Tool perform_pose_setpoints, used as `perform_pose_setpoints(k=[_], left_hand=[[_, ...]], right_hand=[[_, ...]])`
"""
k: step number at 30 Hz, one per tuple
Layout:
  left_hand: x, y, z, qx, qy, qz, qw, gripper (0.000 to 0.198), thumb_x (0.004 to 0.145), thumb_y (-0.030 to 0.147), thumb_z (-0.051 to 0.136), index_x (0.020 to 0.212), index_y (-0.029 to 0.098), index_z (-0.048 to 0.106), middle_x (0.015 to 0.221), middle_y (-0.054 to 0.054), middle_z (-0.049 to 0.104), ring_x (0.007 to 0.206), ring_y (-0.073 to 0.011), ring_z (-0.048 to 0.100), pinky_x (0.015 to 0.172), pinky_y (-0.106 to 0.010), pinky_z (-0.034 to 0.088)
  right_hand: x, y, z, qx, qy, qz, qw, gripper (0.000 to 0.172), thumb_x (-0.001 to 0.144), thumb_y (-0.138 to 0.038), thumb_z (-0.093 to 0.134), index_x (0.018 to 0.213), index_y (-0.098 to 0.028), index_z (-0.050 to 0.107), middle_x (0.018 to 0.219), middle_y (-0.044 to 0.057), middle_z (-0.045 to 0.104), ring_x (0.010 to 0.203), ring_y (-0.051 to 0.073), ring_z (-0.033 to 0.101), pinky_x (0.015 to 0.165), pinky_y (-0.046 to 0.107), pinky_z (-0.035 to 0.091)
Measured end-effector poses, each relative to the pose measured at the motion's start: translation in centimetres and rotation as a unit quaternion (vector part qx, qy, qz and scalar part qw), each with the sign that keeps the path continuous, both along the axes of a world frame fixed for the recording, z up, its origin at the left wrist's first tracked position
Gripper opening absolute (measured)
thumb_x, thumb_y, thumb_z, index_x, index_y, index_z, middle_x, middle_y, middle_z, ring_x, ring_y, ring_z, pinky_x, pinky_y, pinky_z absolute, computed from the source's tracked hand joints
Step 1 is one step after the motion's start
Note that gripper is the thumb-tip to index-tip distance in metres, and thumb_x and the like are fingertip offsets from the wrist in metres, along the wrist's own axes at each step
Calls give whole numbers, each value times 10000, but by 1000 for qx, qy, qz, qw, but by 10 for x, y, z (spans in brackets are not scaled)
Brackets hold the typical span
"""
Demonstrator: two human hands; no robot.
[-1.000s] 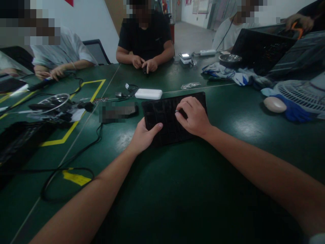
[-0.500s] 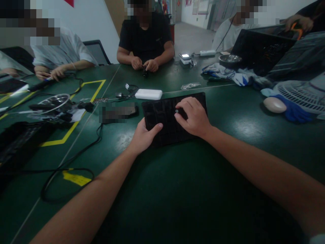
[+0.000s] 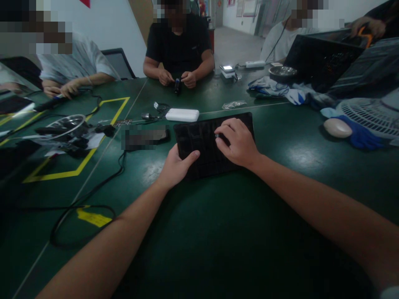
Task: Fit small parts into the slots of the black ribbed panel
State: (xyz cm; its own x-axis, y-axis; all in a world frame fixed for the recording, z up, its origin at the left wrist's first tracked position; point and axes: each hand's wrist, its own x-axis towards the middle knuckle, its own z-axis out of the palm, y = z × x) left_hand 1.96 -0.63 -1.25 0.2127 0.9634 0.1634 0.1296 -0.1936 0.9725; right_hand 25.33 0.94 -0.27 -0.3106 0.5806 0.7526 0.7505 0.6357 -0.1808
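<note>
A flat black tray (image 3: 199, 143) with faint grid-like ridges lies tilted slightly on the green table in front of me. My left hand (image 3: 178, 166) grips its lower left corner, the thumb on top and the other fingers hidden beneath. Over the tray's right half is my right hand (image 3: 238, 143), thumb and index finger pinched on a small shiny metal piece (image 3: 217, 135). Most of that piece is covered by the fingertips, and I cannot tell whether it touches the tray.
Just beyond the tray lies a white power bank (image 3: 182, 115); a dark phone-like object (image 3: 146, 138) is to its left. Black cables (image 3: 120, 166) run along the left. A metal bowl (image 3: 70, 124), a fan (image 3: 370, 118) and gloves (image 3: 277, 89) surround the area. Co-workers sit opposite.
The dark bulky object at the left table edge has gone out of view, uncovering yellow tape. The co-worker opposite has moved their hands apart around a small black item. My hands barely move.
</note>
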Motion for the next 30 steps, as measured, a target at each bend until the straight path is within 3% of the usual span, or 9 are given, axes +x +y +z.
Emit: perform_pose_setpoints(k=[30], left_hand=[[-1, -1, 2, 5, 8, -3, 1000, 549, 825, 482, 800, 1245, 174, 627, 1292, -131, 720, 1208, -328, 672, 1068, -513, 528]], right_hand=[[0, 0, 0, -8, 9, 5, 1000, 83, 935, -254, 535, 964, -233, 609, 1028, 72, 625, 979, 252, 560, 871, 422, 444]])
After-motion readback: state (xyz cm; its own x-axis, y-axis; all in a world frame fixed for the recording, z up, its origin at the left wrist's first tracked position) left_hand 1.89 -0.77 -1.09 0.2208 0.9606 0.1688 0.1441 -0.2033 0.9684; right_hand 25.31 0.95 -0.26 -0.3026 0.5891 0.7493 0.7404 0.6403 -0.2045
